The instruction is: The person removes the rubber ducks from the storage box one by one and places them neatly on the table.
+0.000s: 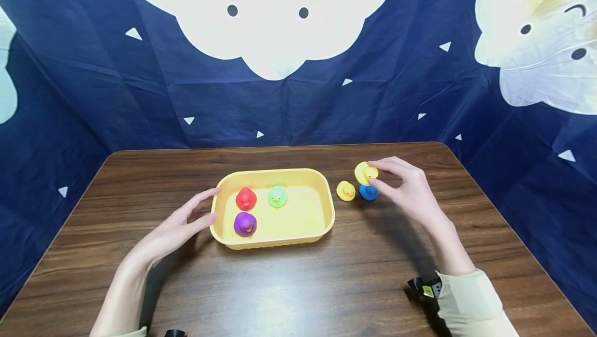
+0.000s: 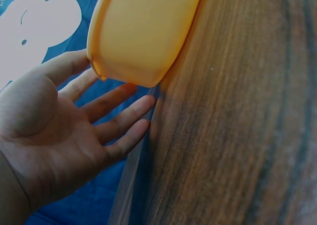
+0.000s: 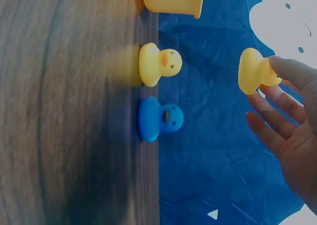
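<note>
A yellow rubber duck [image 3: 251,71] is pinched between the thumb and fingers of my right hand [image 1: 410,186], raised above the table. Below it on the wood stand a blue rubber duck [image 3: 151,119] and another yellow rubber duck [image 3: 152,64], side by side. My left hand [image 1: 174,225] touches the left end of a yellow tub [image 2: 143,31] with its fingers spread and fairly straight. Inside that tub, toward its left half, sit a red duck [image 1: 245,199], a purple duck [image 1: 244,224] and a light green duck [image 1: 277,196].
The brown wooden table [image 1: 289,285] carries everything. Dark blue cloth [image 1: 298,109] with white clouds and triangles hangs behind and along the sides. A small black device [image 1: 426,288] is at the right wrist.
</note>
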`<state>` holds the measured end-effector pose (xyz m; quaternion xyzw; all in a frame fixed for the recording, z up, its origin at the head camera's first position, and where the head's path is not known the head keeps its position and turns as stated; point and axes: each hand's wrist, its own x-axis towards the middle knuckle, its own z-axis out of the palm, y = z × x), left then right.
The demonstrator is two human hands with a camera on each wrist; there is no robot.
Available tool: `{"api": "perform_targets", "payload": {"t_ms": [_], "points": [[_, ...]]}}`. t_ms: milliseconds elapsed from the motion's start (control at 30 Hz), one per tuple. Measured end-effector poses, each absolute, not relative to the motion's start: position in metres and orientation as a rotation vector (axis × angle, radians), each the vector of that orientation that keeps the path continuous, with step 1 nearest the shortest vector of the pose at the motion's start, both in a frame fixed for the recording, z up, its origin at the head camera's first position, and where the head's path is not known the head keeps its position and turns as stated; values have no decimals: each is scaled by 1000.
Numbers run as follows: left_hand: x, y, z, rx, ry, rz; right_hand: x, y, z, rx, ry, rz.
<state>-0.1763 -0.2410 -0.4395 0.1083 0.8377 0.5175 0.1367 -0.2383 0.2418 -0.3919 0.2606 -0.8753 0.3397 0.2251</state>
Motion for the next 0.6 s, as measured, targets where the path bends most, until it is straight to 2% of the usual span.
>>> {"api": "perform_targets", "payload": {"t_ms": [600], "points": [[-176, -240, -438, 304, 2438, 1488, -236, 266, -408, 565, -2443, 910]]}}
